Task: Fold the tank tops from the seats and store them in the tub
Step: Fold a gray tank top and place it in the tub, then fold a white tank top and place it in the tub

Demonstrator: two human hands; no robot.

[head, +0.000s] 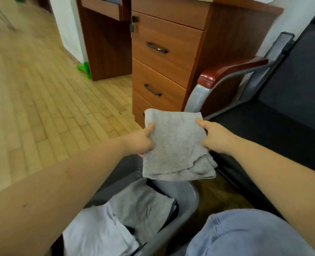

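Note:
A folded grey tank top hangs in the air between my hands, just above the far end of the grey tub. My left hand grips its left edge, thumb on top. My right hand grips its right edge the same way. Inside the tub lie a folded grey garment and a pale lilac one. The dark seat to the right shows no clothes on the part I can see.
A wooden drawer unit stands straight ahead, beside a desk leg panel. The seat's red armrest on a grey frame is at the right. Parquet floor spreads to the left. My knee in light blue cloth is at the bottom right.

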